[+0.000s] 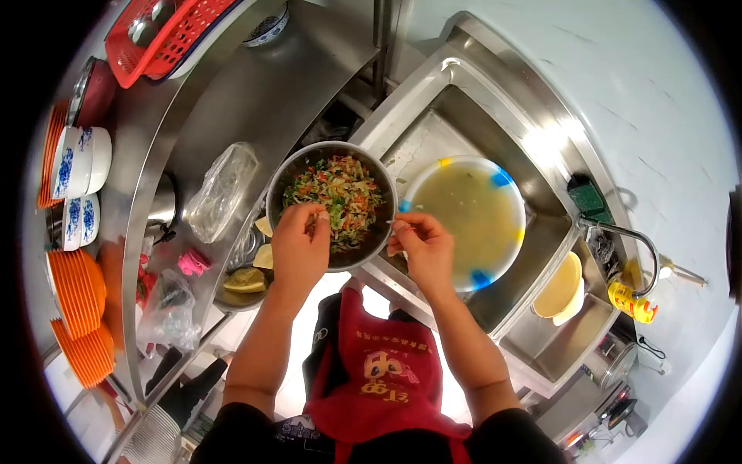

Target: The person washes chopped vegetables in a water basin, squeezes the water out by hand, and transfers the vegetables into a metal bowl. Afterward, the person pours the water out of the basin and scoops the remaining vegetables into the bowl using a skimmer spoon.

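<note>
A round metal bowl (278,179) stands at the sink's left edge, with chopped mixed vegetables (340,193) in green, orange and white inside it. My left hand (303,238) is over the bowl's near left side, its fingers curled together; what they hold, if anything, is hidden. At the bowl's right rim my right hand (423,241) has thumb and fingertips pinched, with a tiny pale bit at their tips that I cannot name. Just right of that hand, a white basin (516,232) with blue and yellow patches holds cloudy yellowish water.
The basin sits in a steel sink (533,267), beside a smaller compartment with a yellow bowl (558,286). A tap (645,236) and a yellow bottle (630,303) are at right. On the left are a plastic bag (224,189), orange plates (77,286) and white-and-blue bowls (83,158).
</note>
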A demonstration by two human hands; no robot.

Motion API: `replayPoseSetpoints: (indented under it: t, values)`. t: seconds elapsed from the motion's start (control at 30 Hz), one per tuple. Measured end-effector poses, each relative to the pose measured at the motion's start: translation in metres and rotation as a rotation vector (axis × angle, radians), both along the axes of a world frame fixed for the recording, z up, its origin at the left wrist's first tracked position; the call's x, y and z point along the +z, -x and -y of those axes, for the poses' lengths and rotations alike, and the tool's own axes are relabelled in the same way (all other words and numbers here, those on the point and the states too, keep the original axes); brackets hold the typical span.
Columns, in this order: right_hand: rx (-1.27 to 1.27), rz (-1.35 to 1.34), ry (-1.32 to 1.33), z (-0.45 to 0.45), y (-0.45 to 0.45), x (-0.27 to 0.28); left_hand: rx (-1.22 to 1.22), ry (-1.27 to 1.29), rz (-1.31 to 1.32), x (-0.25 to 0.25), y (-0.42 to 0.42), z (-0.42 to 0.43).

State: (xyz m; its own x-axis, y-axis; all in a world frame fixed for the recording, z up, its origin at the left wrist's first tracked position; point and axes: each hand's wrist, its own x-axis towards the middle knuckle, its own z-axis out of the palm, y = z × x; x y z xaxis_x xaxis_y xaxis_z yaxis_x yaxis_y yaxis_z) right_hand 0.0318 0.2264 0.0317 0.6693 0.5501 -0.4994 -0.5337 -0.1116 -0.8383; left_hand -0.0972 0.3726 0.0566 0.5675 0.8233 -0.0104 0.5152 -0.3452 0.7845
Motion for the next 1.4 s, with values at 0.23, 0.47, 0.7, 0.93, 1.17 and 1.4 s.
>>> replayPoseSetpoints:
  t: [0.23, 0.47, 0.7, 0.93, 1.17, 1.4]
  values:
    - [0.05, -0.065, 0.073, -0.007, -0.013, -0.03, 0.13, 0.267, 0.087, -0.002, -0.004, 0.004]
    - [-0.064, -0.263, -0.033, 0.04, -0.032, 0.007, -0.04, 0.617, 0.309, 0.021, -0.037, 0.075]
    - [-0.179, -0.079, 0.2, 0.14, -0.106, -0.088, -0.211, 0.621, 0.04, -0.057, -0.135, 0.164]
    - [0.385, 1.006, 0.683, 0.153, -0.174, -0.165, -0.55, 0.128, -0.308, -0.182, -0.231, 0.165]
    - [0.845, 0.988, 1.027, 0.134, -0.211, -0.208, -0.951, -0.202, -0.647, -0.236, -0.267, 0.144]
    - [0.922, 0.65, 0.895, 0.151, -0.215, -0.229, -0.993, 0.0, -0.811, -0.242, -0.258, 0.138]
